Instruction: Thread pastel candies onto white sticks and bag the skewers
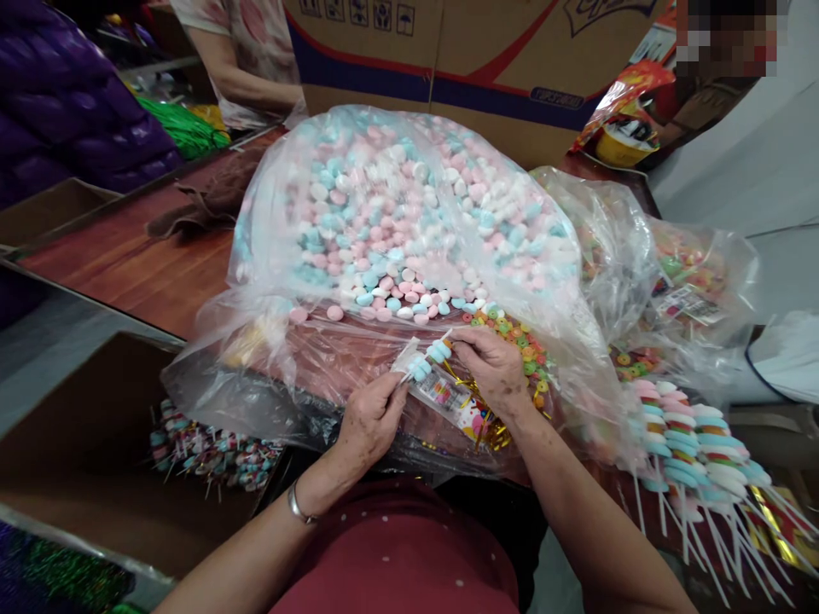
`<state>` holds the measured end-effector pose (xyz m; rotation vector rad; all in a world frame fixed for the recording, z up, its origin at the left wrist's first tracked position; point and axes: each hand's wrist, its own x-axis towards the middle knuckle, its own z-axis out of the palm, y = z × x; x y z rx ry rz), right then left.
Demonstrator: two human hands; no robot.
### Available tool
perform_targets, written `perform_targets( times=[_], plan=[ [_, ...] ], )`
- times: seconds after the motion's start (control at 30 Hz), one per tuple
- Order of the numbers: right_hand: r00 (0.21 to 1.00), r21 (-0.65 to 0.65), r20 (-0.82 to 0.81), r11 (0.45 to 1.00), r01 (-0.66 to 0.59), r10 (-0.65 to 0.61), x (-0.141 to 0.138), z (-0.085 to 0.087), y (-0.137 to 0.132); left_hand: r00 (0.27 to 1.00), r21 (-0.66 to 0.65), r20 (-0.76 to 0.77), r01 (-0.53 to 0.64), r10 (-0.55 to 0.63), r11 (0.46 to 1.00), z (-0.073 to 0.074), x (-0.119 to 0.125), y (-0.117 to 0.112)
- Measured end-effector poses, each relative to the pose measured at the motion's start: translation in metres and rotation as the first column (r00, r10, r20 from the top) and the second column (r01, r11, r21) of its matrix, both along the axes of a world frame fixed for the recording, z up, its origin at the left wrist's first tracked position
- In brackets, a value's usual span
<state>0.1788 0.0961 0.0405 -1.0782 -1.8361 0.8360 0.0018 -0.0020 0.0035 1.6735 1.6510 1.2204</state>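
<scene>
My left hand (371,418) is closed around the lower end of a thin white stick (405,378). Pale blue marshmallows (420,367) are threaded on that stick. At its upper end the fingers of my right hand (492,371) are pinched together, with a small orange gummy ring (450,344) partly hidden at their tips. Under my hands lies a printed clear wrapper (448,398), with gold twist ties (496,431) beside it. Loose gummy rings (534,350) lie just beyond my right hand. Pink, white and blue marshmallows (390,290) spill from a large clear bag (269,205) in front.
Finished candy skewers (694,443) are piled at the right, sticks toward me. A cardboard box (83,426) at the left holds more skewers (217,456). Bagged gummy rings (688,256), a brown cloth (205,200) and a large carton (448,68) surround the work area. Other people are across the table.
</scene>
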Motion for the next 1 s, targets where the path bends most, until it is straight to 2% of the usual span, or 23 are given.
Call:
perform_targets(
  times=[0.07,0.13,0.2,0.27,0.43,0.57,0.63,0.7,0.73,0.8,0.9,1.0],
  plan=[
    [0.999,-0.011,-0.016,0.999,0.033,-0.034,-0.002,-0.003,-0.003,1.0,-0.003,-0.008,-0.003,0.003,1.0,-0.001,0.0,0.0],
    [0.997,-0.103,-0.06,0.994,0.035,-0.041,-0.004,-0.007,-0.005,1.0,-0.001,-0.013,-0.005,0.005,1.0,-0.001,0.001,0.0],
    [0.993,-0.225,-0.117,0.974,-0.002,-0.025,-0.005,-0.01,-0.006,1.0,0.013,-0.008,-0.007,0.007,1.0,-0.002,0.001,0.0],
    [0.991,-0.262,-0.137,0.964,-0.048,0.012,-0.007,-0.013,-0.007,1.0,0.03,0.001,-0.014,0.014,0.999,-0.002,0.001,-0.001],
    [0.993,-0.068,-0.016,0.99,-0.122,0.121,-0.014,-0.011,-0.015,0.999,0.025,0.029,-0.033,0.032,0.999,-0.002,-0.001,-0.002],
    [0.977,-0.013,0.062,0.979,-0.202,0.202,-0.012,-0.001,-0.015,0.997,-0.018,0.072,-0.025,0.026,1.0,-0.002,-0.003,-0.002],
    [0.983,-0.036,0.109,0.989,-0.142,0.146,-0.005,0.004,-0.008,0.994,-0.046,0.108,-0.022,0.027,0.999,-0.001,-0.003,-0.002],
    [0.981,-0.023,0.193,1.0,0.011,-0.006,0.004,0.006,0.004,0.99,-0.068,0.138,-0.031,0.04,0.997,0.0,-0.003,-0.001],
    [0.962,0.016,0.261,0.997,0.077,-0.079,0.008,0.005,0.011,0.988,-0.075,0.146,-0.035,0.045,0.997,0.001,-0.003,-0.001],
    [0.887,0.124,0.446,0.989,0.076,-0.124,0.012,0.001,0.021,0.987,-0.083,0.154,-0.034,0.046,0.996,0.001,-0.004,-0.001],
    [0.685,0.173,0.727,0.98,-0.1,-0.059,0.008,-0.006,0.024,0.987,-0.097,0.154,-0.018,0.033,0.995,0.001,-0.006,-0.002],
    [0.489,0.164,0.871,0.968,-0.192,-0.05,-0.004,-0.01,0.014,0.989,-0.106,0.139,-0.042,0.057,0.993,-0.002,-0.009,-0.004]
  ],
)
